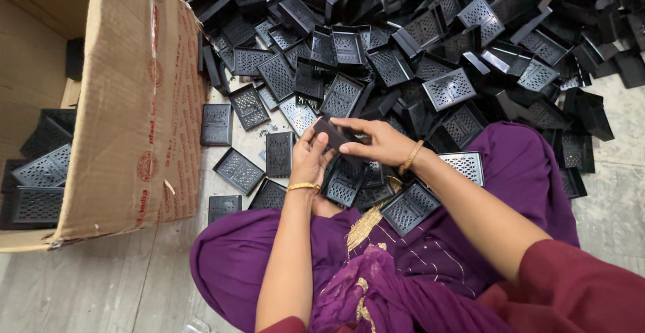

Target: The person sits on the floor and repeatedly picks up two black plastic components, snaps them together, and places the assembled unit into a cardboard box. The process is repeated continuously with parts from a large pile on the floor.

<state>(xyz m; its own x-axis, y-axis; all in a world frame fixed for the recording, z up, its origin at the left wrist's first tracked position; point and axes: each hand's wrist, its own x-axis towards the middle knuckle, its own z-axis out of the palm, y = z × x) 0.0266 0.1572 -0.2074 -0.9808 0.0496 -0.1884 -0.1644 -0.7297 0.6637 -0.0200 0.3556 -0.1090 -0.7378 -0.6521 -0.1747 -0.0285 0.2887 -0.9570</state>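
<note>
Both hands on one small black plastic part (334, 133), held above the lap. Left hand (309, 158) closed around its near-left edge, fingers curled up. Right hand (376, 143) pinches it from the right, thumb on top. Part's face is mostly covered, so probably the same perforated tray type as the rest. Big pile of black perforated trays (430, 51) just beyond the hands on the floor (80, 286). Cardboard box (134, 104) well left of the left hand, trays inside.
</note>
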